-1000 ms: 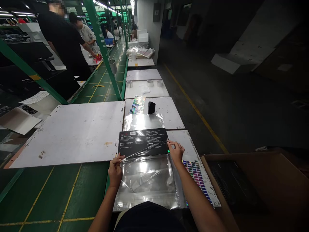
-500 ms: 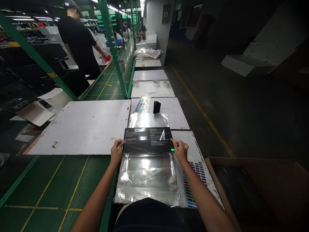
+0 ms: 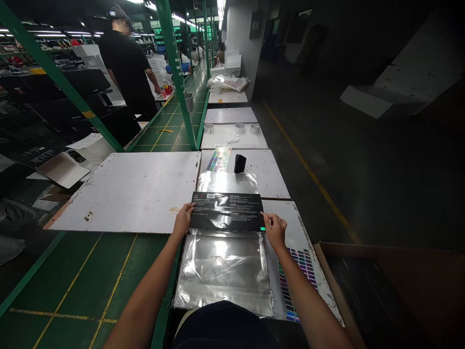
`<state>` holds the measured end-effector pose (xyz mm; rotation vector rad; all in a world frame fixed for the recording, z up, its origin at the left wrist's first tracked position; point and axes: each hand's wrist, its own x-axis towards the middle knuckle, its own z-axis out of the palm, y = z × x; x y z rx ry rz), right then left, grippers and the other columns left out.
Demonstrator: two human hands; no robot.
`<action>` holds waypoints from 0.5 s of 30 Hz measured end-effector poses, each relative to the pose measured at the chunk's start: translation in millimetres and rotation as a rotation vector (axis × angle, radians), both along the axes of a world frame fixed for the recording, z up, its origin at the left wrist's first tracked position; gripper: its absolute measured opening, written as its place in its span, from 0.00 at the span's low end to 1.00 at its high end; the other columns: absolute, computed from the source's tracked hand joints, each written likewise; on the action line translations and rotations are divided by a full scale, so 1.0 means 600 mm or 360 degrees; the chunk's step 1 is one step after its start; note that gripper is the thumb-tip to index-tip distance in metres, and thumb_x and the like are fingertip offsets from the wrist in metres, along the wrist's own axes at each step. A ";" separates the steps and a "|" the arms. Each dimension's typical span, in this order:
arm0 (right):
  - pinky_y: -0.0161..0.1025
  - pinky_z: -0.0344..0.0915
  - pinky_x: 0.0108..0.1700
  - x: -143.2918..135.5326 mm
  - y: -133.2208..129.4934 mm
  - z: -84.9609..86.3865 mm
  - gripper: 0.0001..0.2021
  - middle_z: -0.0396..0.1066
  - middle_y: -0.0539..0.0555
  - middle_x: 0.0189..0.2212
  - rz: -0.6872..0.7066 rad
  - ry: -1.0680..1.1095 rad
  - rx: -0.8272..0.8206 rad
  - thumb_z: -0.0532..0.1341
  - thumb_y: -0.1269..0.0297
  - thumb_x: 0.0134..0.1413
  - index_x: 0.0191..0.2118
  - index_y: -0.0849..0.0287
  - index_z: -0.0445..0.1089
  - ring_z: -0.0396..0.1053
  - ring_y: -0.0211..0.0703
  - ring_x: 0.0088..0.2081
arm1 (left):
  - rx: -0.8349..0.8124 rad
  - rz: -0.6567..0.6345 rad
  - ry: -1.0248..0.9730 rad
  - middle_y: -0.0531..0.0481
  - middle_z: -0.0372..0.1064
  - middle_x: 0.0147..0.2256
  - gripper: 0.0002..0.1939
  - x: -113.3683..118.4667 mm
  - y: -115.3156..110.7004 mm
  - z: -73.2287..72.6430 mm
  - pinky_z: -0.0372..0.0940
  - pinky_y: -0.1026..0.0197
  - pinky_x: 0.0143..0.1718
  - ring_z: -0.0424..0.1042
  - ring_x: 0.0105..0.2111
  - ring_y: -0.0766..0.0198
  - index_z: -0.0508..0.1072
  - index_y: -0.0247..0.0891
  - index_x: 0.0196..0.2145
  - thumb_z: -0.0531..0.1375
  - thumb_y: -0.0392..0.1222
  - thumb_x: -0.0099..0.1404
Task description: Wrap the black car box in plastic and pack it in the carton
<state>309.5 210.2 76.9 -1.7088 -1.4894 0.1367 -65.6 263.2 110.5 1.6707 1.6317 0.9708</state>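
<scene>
A flat black printed box (image 3: 227,220) with white text and a small green sticker lies across the worktable in front of me. Wavy glare on its face looks like clear film over it. At its left end my left hand (image 3: 183,220) is closed, thumb and fingers pinching the edge. My right hand (image 3: 275,229) pinches the opposite end near the green sticker, its other fingers curled. Whether the fingertips grip card or film is too small to tell. Nearer to me lies a stack of clear plastic bags (image 3: 225,271); more clear film (image 3: 227,183) shows beyond the box.
Holographic sticker sheets (image 3: 300,274) lie by my right forearm and farther up the table. A small black block (image 3: 240,164) and tape rolls (image 3: 240,128) stand ahead. On the right is an open carton (image 3: 327,281) holding black boxes. A green conveyor (image 3: 72,276) runs left; a co-worker (image 3: 125,72) stands beyond.
The whole view has shifted slightly to the right. Glare on the box has changed from a sharp streak to wavy patches. Both hands keep hold of its ends.
</scene>
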 end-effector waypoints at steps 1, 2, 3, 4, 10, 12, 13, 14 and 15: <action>0.49 0.53 0.50 0.000 0.001 0.001 0.20 0.75 0.52 0.32 -0.0009 -0.0009 0.0016 0.48 0.45 0.63 0.35 0.54 0.68 0.66 0.44 0.30 | 0.0020 -0.0001 0.0039 0.47 0.72 0.49 0.12 -0.001 0.002 -0.004 0.63 0.52 0.50 0.69 0.50 0.56 0.66 0.44 0.40 0.48 0.51 0.69; 0.49 0.53 0.49 0.000 0.002 0.002 0.21 0.75 0.52 0.30 -0.0023 -0.0016 0.0030 0.48 0.44 0.63 0.34 0.54 0.68 0.66 0.44 0.30 | 0.0052 0.0013 0.0083 0.46 0.72 0.47 0.13 -0.002 0.004 -0.008 0.63 0.52 0.48 0.69 0.47 0.56 0.67 0.44 0.39 0.48 0.51 0.69; 0.48 0.54 0.49 0.000 0.003 0.003 0.22 0.74 0.52 0.30 -0.0043 -0.0021 0.0044 0.49 0.43 0.62 0.33 0.54 0.68 0.66 0.44 0.30 | 0.0091 0.0036 0.0130 0.46 0.72 0.44 0.13 -0.003 0.006 -0.013 0.64 0.53 0.46 0.69 0.45 0.56 0.67 0.43 0.39 0.48 0.51 0.68; 0.48 0.54 0.48 -0.001 0.004 0.003 0.22 0.74 0.52 0.29 -0.0067 -0.0019 0.0055 0.50 0.43 0.61 0.31 0.54 0.68 0.67 0.45 0.30 | 0.0135 0.0060 0.0182 0.45 0.71 0.42 0.14 -0.004 0.008 -0.018 0.64 0.53 0.45 0.69 0.43 0.56 0.68 0.42 0.38 0.49 0.51 0.68; 0.48 0.55 0.48 -0.008 0.006 0.000 0.20 0.76 0.52 0.30 -0.0199 0.0116 0.0079 0.55 0.43 0.58 0.27 0.55 0.66 0.70 0.47 0.34 | 0.0354 0.0141 0.0468 0.46 0.72 0.37 0.12 -0.007 0.010 -0.033 0.56 0.45 0.56 0.66 0.42 0.54 0.71 0.43 0.38 0.52 0.51 0.67; 0.48 0.55 0.48 -0.011 0.006 -0.002 0.20 0.77 0.52 0.31 -0.0238 0.0170 0.0065 0.56 0.43 0.57 0.26 0.54 0.65 0.70 0.48 0.35 | 0.0378 0.0150 0.0511 0.46 0.73 0.36 0.12 -0.007 0.009 -0.033 0.55 0.44 0.57 0.66 0.41 0.54 0.71 0.43 0.38 0.53 0.51 0.67; 0.48 0.56 0.48 -0.013 0.006 -0.002 0.19 0.77 0.53 0.31 -0.0247 0.0187 0.0060 0.56 0.44 0.57 0.26 0.54 0.64 0.70 0.48 0.36 | 0.0388 0.0153 0.0530 0.46 0.73 0.36 0.12 -0.007 0.009 -0.033 0.54 0.44 0.57 0.66 0.41 0.54 0.70 0.43 0.38 0.53 0.51 0.67; 0.48 0.57 0.47 -0.014 0.006 -0.003 0.19 0.77 0.53 0.31 -0.0249 0.0198 0.0056 0.56 0.44 0.57 0.27 0.54 0.64 0.70 0.49 0.36 | 0.0397 0.0157 0.0547 0.46 0.73 0.36 0.12 -0.006 0.009 -0.033 0.55 0.44 0.57 0.66 0.40 0.54 0.70 0.43 0.38 0.53 0.51 0.67; 0.48 0.57 0.47 -0.015 0.006 -0.003 0.18 0.78 0.53 0.31 -0.0250 0.0202 0.0055 0.56 0.44 0.57 0.27 0.54 0.64 0.70 0.49 0.36 | 0.0406 0.0160 0.0561 0.47 0.73 0.36 0.12 -0.005 0.008 -0.032 0.55 0.44 0.57 0.66 0.40 0.55 0.70 0.43 0.37 0.53 0.51 0.67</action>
